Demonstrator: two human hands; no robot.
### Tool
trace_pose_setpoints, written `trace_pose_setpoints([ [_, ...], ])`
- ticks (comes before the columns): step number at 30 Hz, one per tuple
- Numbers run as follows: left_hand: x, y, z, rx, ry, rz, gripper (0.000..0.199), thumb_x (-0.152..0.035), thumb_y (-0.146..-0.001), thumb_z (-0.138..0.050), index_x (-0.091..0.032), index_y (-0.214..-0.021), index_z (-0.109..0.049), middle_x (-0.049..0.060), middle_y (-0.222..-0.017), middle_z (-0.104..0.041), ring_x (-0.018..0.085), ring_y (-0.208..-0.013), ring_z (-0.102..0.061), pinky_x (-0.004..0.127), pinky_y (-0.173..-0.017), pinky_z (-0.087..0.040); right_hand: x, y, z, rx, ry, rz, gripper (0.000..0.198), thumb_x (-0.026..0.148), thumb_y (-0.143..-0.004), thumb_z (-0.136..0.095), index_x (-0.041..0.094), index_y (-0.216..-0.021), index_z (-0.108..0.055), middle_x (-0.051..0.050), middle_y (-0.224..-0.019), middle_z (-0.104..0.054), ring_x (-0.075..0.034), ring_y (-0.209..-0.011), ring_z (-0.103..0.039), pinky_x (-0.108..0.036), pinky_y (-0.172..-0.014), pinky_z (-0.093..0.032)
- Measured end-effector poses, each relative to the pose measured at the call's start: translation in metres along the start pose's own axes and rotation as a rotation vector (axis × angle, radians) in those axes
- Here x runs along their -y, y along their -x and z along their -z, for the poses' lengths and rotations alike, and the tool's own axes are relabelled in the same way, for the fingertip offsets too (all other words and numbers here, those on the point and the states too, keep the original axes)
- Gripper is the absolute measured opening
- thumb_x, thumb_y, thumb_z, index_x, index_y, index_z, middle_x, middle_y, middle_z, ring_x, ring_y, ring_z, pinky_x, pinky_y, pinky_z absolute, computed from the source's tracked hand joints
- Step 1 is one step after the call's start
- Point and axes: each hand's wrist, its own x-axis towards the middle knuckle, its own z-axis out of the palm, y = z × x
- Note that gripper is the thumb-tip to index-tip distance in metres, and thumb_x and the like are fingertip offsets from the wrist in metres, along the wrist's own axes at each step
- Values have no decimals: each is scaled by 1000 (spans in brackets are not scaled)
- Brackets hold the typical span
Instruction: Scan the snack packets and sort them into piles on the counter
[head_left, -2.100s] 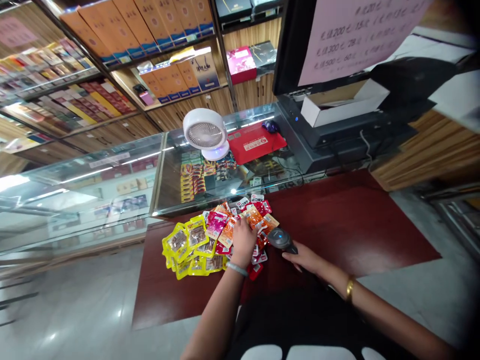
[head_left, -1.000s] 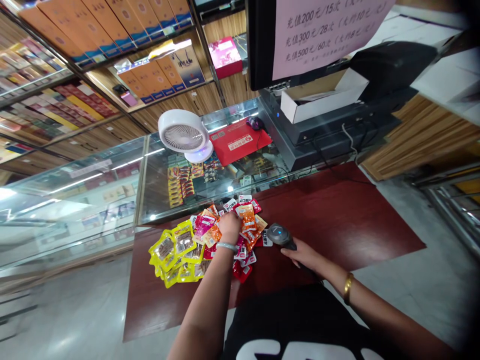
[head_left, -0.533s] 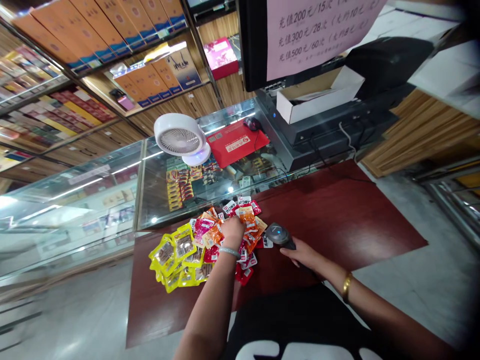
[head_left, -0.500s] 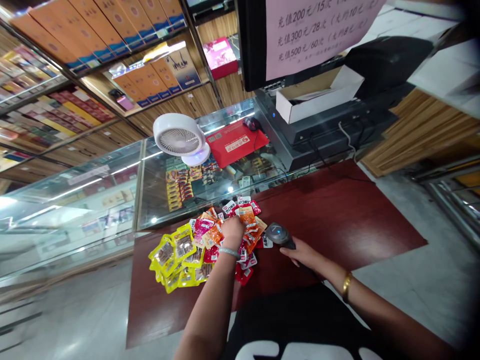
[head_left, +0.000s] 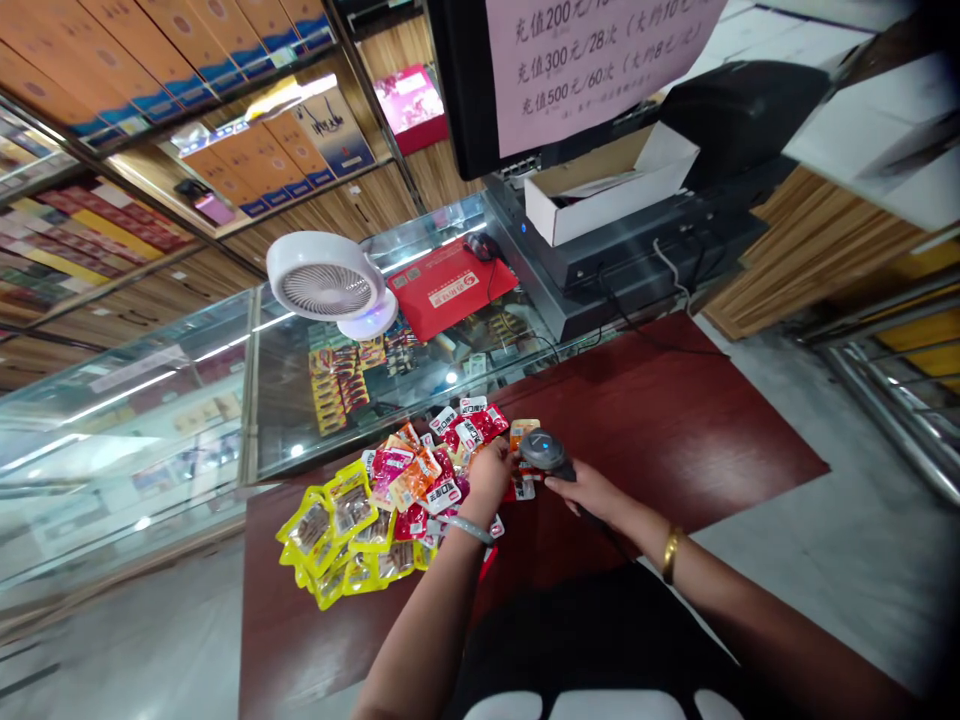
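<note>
Far L: glass display case (head_left: 124,385), w/ orange boxes (head_left: 161,60) on wall shelves behind. Next, yellow pkts (head_left: 330,540), clear windows showing brown contents, heaped on L part of dk red counter top (head_left: 268,630). Beyond them, white fan (head_left: 326,275) stands on the glass, strips of small goods (head_left: 334,388) visible below it. Touching the yellow heap on its R: mixed pink & orange pkts (head_left: 405,478), overlapping; then red pkts w/ white tops (head_left: 469,430), same pile, nr the glass edge. Red mat (head_left: 450,290) w/ mouse (head_left: 481,246) lies on the glass behind. L hand (head_left: 491,472), pale bracelet (head_left: 470,527) on wrist, is over R side of pile, fingers bent in close tog., tips at L edge of a separate orange pkt (head_left: 523,430); can't tell if they grip it. That pkt is on counter, partly hidden under head of dk handheld scanner (head_left: 544,450), blue light on top. R hand (head_left: 589,490) has fingers wrapped round scanner handle, gold bangle (head_left: 671,553) on that arm. Behind, R of mat: monitor w/ pink price sheet (head_left: 585,75), open white box (head_left: 611,190) below it. Far R: wood-grain cabinet (head_left: 814,240).
</note>
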Motion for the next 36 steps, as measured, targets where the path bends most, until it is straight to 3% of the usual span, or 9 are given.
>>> trace_pose_setpoints([
  [6,-15,-17,-17,34,12,-75,10,-27,-87,-59,-19,-88,-65,2,-82,-70,11,-69,-61,20,-64,-42,-9,1,15,-88,-42,-30,50,54,-77,-66,18,-109,-52,11,-47,-45,-9,-37,-41,-22,-41,-32],
  [13,-40,-30,-34,34,-10,-160,11,-29,-87,-60,-19,-90,-63,5,-89,-71,14,-77,-62,22,-67,-41,-12,9,32,-173,-121,-43,44,58,-76,-68,20,-93,-53,9,-49,-47,-9,-39,-42,-23,-42,-33],
  [20,-39,-29,-42,45,-37,-173,15,-32,-90,-54,-20,-90,-65,4,-88,-71,16,-79,-64,23,-68,-41,-12,9,31,-193,-229,-43,42,59,-77,-67,21,-83,-49,9,-54,-45,-7,-39,-41,-21,-40,-30],
  [25,-51,-33,-50,62,-11,-141,19,-30,-90,-55,-19,-102,-65,8,-97,-72,18,-88,-67,24,-72,-44,-15,11,31,-216,-241,-39,43,58,-77,-67,20,-89,-50,9,-56,-45,-6,-40,-39,-20,-40,-28],
  [30,-63,-36,-50,129,-125,-190,21,-31,-90,-53,-17,-98,-68,12,-95,-71,22,-87,-67,29,-75,-45,-16,14,33,-244,-239,-81,46,58,-75,-69,20,-92,-50,10,-55,-43,-7,-40,-39,-21,-40,-29],
  [32,-56,-37,-39,61,-225,-202,23,-36,-88,-57,-18,-97,-68,12,-97,-70,24,-90,-65,32,-79,-46,-16,14,32,-241,-221,-82,47,58,-74,-69,20,-93,-51,10,-55,-44,-7,-40,-40,-21,-40,-29],
  [36,-24,-39,0,-276,-427,-122,31,-39,-85,-60,-17,-106,-64,15,-114,-62,30,-111,-55,40,-94,-41,-15,14,27,-224,-224,-100,52,60,-69,-71,19,-95,-51,10,-55,-44,-8,-40,-40,-22,-41,-31],
])
